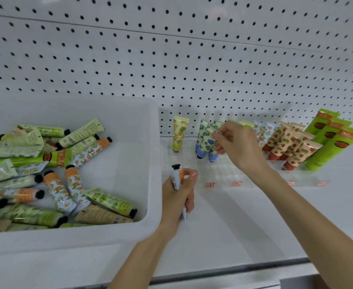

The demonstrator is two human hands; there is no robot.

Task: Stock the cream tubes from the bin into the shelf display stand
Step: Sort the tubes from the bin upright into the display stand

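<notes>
Bin [150,130] at shelf's [233,230] left end, heaped with loose cream tubes [61,190]. Clear display stand [229,174] along back edge holds yellow tube [179,132], blue-flower tubes [203,140], strawberry-print tubes [286,147] and tall green tubes [327,140]. Left hand [179,195] grips orange-print tube [177,175], black cap up, in front of stand. Right hand [236,142] seemingly pinches one blue-flower tube's top, view blurred

White pegboard [171,59] with dark holes, above a white shelf [233,226]; row of small red labels [209,185].
</notes>
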